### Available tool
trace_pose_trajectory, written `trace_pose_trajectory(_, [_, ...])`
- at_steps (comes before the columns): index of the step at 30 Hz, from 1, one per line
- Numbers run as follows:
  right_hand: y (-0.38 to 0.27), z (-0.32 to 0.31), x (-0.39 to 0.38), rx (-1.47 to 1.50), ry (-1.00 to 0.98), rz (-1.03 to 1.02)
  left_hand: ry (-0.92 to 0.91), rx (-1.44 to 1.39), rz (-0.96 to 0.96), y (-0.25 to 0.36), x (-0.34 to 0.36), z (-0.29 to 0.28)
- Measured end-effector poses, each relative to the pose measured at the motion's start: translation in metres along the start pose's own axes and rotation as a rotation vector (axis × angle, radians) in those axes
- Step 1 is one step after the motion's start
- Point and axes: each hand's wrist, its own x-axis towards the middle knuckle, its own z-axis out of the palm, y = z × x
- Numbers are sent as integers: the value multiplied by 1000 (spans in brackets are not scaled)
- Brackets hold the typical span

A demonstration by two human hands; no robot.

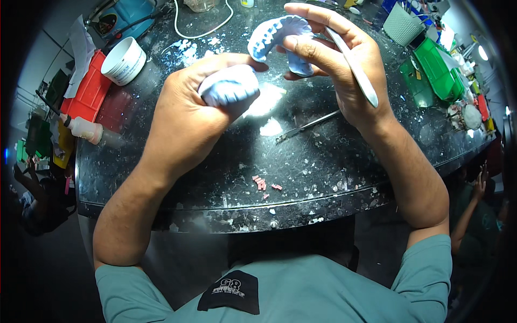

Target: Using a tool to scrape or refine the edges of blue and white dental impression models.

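My left hand (180,116) is closed round a pale blue dental cast (229,87), whose ridged face is turned upward. Just beyond it, my right hand (363,70) pinches a second blue dental cast (262,42), horseshoe-shaped with a row of teeth along its edge. Its near end comes close to my left thumb; I cannot tell whether they touch. A pale spatula-like tool (353,67) also rests in my right hand, slanting across the fingers with its rounded end toward the wrist. Below that hand, a slim metal tool (308,127) lies on the black worktable (323,161).
Small pink pieces (260,183) lie near the table's front edge. Blue-white crumbs (186,53) and a white cable (186,36) are behind my left hand. At left stand a white tub (124,62), a red bin (89,89) and a bottle (85,129); at right, a green bin (439,67).
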Motion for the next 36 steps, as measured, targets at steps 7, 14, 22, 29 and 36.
trace_pose_trajectory(7, [17,4,-1,-30,-103,-323,-16,-12,-9,-4,-1,-8])
trace_pose_trajectory(14, [9,-5,2,-430,-33,-598,-108,-43,36,-3,-1,-2])
trace_pose_trajectory(22, [6,-6,4,-431,-217,-632,-163,-51,31,0,-1,3])
trace_pose_trajectory(29, [0,4,1,-608,-191,-826,-178,90,185,2,-11,8])
trace_pose_trajectory(36, [-1,2,3,-585,-216,-808,-178,130,235,0,-12,7])
